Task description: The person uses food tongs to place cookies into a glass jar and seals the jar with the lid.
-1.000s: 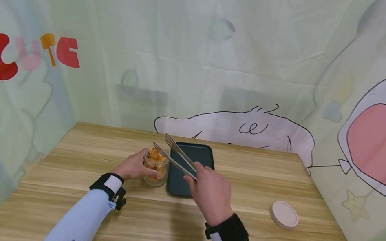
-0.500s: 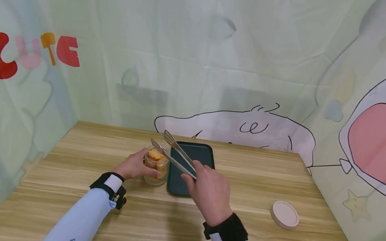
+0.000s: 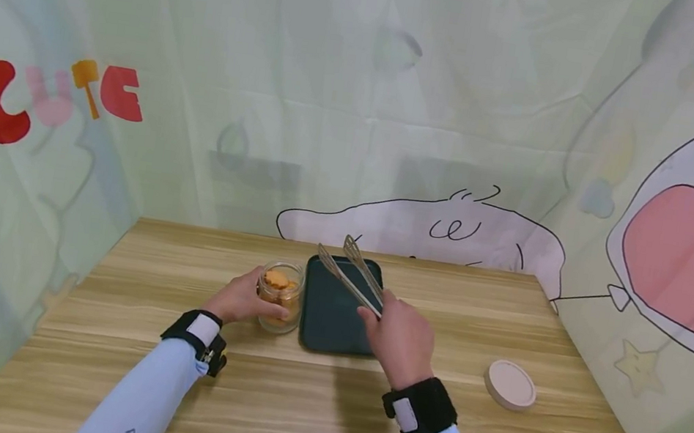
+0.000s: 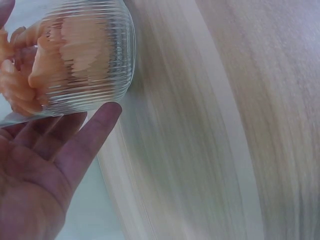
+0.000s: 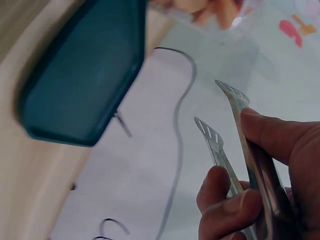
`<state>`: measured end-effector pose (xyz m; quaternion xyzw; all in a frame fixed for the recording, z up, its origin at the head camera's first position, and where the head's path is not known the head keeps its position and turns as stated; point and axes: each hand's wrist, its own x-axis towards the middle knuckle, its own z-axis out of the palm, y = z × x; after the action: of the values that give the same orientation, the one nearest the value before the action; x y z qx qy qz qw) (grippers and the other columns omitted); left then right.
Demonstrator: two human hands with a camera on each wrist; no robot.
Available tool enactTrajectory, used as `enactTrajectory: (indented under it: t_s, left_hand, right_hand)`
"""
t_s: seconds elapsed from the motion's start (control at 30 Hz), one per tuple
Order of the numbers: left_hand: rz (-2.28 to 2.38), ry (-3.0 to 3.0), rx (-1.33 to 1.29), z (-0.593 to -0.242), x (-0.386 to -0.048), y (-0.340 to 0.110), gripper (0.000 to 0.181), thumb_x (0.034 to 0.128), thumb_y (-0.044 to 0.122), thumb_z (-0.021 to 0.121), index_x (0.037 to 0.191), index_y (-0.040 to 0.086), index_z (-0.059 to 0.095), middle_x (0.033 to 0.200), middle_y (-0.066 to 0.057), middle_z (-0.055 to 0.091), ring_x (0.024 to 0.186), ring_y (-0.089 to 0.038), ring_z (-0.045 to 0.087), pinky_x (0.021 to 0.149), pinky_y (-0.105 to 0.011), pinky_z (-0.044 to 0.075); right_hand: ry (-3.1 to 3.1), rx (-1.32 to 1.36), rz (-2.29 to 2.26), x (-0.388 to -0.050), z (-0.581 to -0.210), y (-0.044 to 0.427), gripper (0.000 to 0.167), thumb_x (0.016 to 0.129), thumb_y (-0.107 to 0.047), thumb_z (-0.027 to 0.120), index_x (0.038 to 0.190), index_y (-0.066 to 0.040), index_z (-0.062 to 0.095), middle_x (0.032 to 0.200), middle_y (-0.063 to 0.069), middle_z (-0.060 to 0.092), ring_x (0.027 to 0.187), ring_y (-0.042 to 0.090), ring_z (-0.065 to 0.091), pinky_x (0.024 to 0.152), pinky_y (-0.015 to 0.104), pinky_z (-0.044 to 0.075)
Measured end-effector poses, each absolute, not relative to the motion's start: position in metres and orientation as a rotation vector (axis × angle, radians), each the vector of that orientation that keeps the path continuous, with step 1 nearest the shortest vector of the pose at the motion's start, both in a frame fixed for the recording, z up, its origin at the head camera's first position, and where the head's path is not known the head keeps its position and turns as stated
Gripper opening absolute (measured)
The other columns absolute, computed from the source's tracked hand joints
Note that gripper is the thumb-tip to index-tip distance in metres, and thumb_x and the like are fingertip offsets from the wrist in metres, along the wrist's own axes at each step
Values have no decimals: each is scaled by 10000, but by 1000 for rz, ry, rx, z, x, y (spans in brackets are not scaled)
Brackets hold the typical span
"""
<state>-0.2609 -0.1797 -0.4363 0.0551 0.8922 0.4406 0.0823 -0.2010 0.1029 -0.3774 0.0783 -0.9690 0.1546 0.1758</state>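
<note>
My left hand (image 3: 244, 297) holds a glass jar (image 3: 280, 325) upright on the table, fingers and thumb curved round its side. Ribbed glass and orange-brown, ruffled snack pieces (image 4: 47, 60) show up close in the left wrist view. With my right hand (image 3: 399, 338) I grip metal tongs (image 3: 351, 284) above a dark teal tray (image 3: 331, 329). Their slotted tips (image 5: 212, 137) stand apart with nothing between them. The tray lies flat, just right of the jar, and no pieces show on its visible surface.
A pale round lid (image 3: 511, 385) lies on the wooden table (image 3: 266, 412) to the right. Behind the table hangs a printed cloth backdrop (image 3: 337, 97), which also runs along both sides.
My right hand and the tongs have moved right, from over the jar's mouth to above the tray. The left hand and jar have stayed put.
</note>
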Motion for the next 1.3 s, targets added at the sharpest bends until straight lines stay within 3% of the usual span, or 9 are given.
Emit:
enactTrajectory:
  t_s: [0.27, 0.7, 0.93, 1.3]
  left_hand:
    - [1326, 2659, 145, -435, -261, -179, 962, 740, 370, 881, 1477, 37, 361, 1402, -187, 518, 1266, -347, 502, 1060, -529, 384]
    - [1323, 2656, 153, -434, -261, -179, 994, 736, 383, 882, 1494, 35, 340, 1421, -201, 500, 1284, -361, 484, 1064, -549, 371]
    - [1327, 2660, 153, -436, -261, -178, 1005, 738, 391, 879, 1503, 38, 331, 1420, -205, 499, 1284, -365, 484, 1060, -546, 376]
    - [1304, 2668, 167, -434, -258, -180, 1019, 741, 415, 871, 1502, 25, 317, 1411, -228, 499, 1277, -384, 488, 1054, -556, 379]
  right_hand:
    - [-2762, 136, 447, -210, -403, 115, 361, 873, -345, 764, 834, -12, 631, 578, 46, 510, 488, 201, 506, 424, 344, 371]
    - [-2849, 15, 450, -219, -437, 117, 356, 881, -294, 745, 909, 43, 635, 637, 121, 575, 570, 289, 600, 464, 434, 472]
    - [-2880, -38, 410, -220, -446, 117, 384, 842, -366, 778, 788, -10, 646, 624, 92, 579, 556, 247, 589, 439, 398, 447]
    - [-2882, -86, 340, -221, -439, 128, 514, 837, -474, 756, 938, 29, 712, 798, 203, 616, 748, 384, 624, 547, 505, 513]
